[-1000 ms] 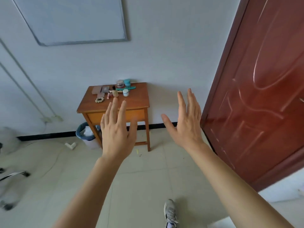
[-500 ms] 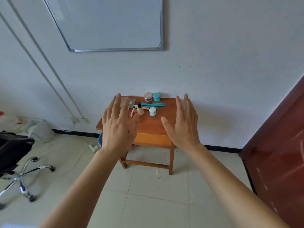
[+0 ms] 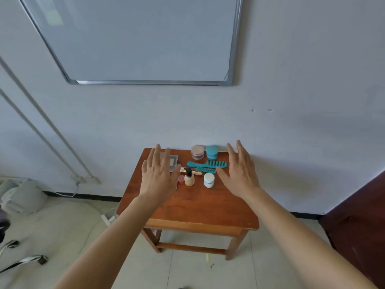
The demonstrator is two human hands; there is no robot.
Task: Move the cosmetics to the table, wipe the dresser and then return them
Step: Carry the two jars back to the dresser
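Small brown wooden table point(image 3: 198, 205) carries, at its back half: pink round jar point(image 3: 197, 151), teal round jar point(image 3: 212, 152), large teal plastic comb point(image 3: 208, 164) lying flat, beige pump bottle point(image 3: 189, 178) upright, white blue-banded jar point(image 3: 209, 180), grey palette point(image 3: 174, 161).

We are looking at a whiteboard point(image 3: 135, 38) with a metal frame, hanging on the pale wall point(image 3: 302, 80). Two grey pipes point(image 3: 41, 122) are running down that wall at a slant on the left, ending near the black baseboard point(image 3: 83, 196). A dark red door point(image 3: 358, 222) is showing at the right edge. On the tiled floor point(image 3: 62, 236) a grey bundle point(image 3: 23, 197) is lying at the left, a chair base point(image 3: 23, 261) with castors is standing nearer us, and we are seeing a white power strip point(image 3: 108, 219) and a small yellow scrap point(image 3: 207, 257).
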